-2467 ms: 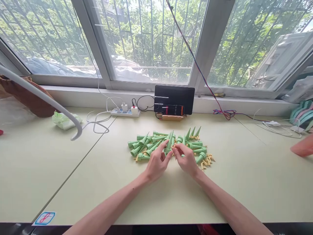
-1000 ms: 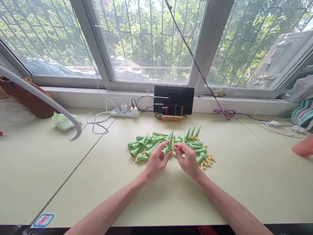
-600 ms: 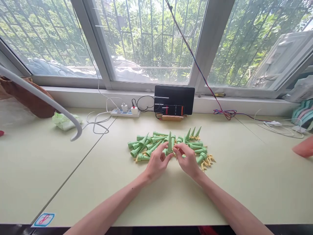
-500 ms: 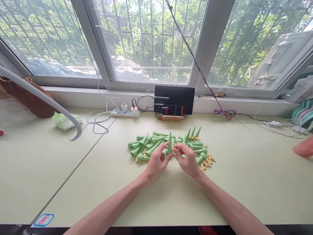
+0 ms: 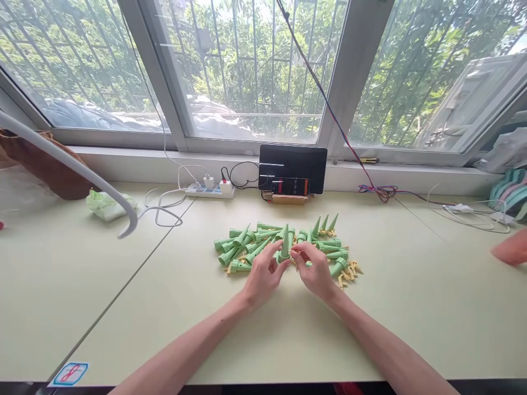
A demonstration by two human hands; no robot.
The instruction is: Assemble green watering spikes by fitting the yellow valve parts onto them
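A heap of green cone-shaped plastic spikes (image 5: 247,244) with small yellow pieces (image 5: 349,270) lies on the pale green table (image 5: 288,329). My left hand (image 5: 263,274) pinches one green spike (image 5: 285,241) by its base, tip pointing up. My right hand (image 5: 315,269) is closed in a pinch right beside that base, on a small yellow piece that is barely visible between the fingertips. Both hands hover just in front of the heap. Three spikes (image 5: 324,223) stand upright at the heap's far right.
A black tablet (image 5: 293,162) and a phone (image 5: 290,186) on a stand lean at the window sill. A white power strip (image 5: 211,190) with cables sits left of them. A curved white lamp arm (image 5: 74,170) crosses the left. Another person's hand (image 5: 510,249) shows at the right edge.
The spike in my left hand has turned from leaning to nearly upright. My right hand's fingertips have closed in against its base. The heap has stayed put.
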